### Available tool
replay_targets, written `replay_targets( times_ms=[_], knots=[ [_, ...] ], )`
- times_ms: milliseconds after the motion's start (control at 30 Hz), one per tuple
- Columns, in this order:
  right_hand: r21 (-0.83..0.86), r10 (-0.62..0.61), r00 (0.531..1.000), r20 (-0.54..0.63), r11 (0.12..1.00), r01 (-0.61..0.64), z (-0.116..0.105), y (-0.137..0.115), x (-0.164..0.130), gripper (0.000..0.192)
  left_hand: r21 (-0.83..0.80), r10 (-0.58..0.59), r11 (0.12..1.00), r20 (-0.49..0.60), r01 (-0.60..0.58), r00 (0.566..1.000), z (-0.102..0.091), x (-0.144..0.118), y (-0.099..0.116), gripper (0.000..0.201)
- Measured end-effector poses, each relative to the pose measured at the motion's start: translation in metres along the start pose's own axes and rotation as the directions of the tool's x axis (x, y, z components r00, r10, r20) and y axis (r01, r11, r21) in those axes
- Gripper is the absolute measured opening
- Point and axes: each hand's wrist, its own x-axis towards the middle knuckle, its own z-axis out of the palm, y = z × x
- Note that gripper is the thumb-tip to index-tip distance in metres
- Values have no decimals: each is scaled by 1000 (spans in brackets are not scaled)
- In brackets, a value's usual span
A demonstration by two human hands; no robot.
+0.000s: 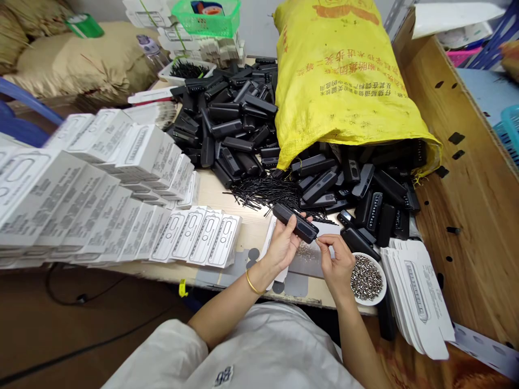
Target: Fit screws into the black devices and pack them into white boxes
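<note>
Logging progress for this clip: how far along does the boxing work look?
Done: rows of closed white boxes fill the table's left. In hand: left hand holds one black case, right hand at its end. Left: black cases pile, yellow sack, flat cartons.

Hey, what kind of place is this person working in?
Probably a small assembly and packing workshop: a yellow sack spills black plastic casings across the table, rows of white boxes are stacked alongside, and the left hand holds one casing.
</note>
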Motion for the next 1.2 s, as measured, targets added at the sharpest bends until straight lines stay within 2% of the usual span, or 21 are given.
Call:
replay_targets(
  times_ms=[100, 300, 433, 500, 600, 767, 933, 1000, 1067, 1133, 1200],
  knots=[
    [-59, 48, 998, 36, 997, -46, 1, 4, -3, 16, 52, 60, 997, 26, -61, 998, 0, -2, -2, 41],
    [-25, 138, 986, -93, 990, -141, 14, 5, -19, 16, 80, 130, 988, 27, -132, 991, -2, -4, -8, 45],
    [157, 295, 955, -35, 945, -286, 14, 9, -26, 14, 73, 72, 995, 33, -74, 997, -2, -5, -7, 45],
    [192, 327, 945, 13, 927, -323, 10, 11, -26, 17, 61, 25, 998, 34, -27, 999, -2, -5, -6, 43],
    [153, 285, 957, 55, 945, -290, 2, 12, -24, 17, 49, 8, 999, 27, -9, 1000, -1, -6, -4, 42],
    [97, 127, 989, 73, 986, -134, -7, 6, -15, 16, 68, 19, 997, 55, -22, 998, -2, -8, -6, 46],
    [18, 37, 998, 47, 999, -37, -8, 3, -11, 20, 119, 77, 989, 99, -88, 992, 0, -11, -11, 54],
    [11, 58, 997, 46, 998, -59, -11, 5, -13, 20, 156, 101, 980, 150, -124, 984, 4, -15, -7, 54],
    [47, 106, 994, 9, 993, -107, -17, 9, -15, 17, 209, 135, 959, 256, -191, 957, 6, -19, -3, 48],
    [97, 176, 976, -128, 982, -164, -26, 14, -17, 14, 301, 119, 916, 429, -266, 895, 6, -19, -4, 42],
    [123, 246, 922, -298, 968, -218, -37, 19, -16, 15, 440, -6, 843, 585, -311, 811, 2, -10, -13, 37]
  ],
)
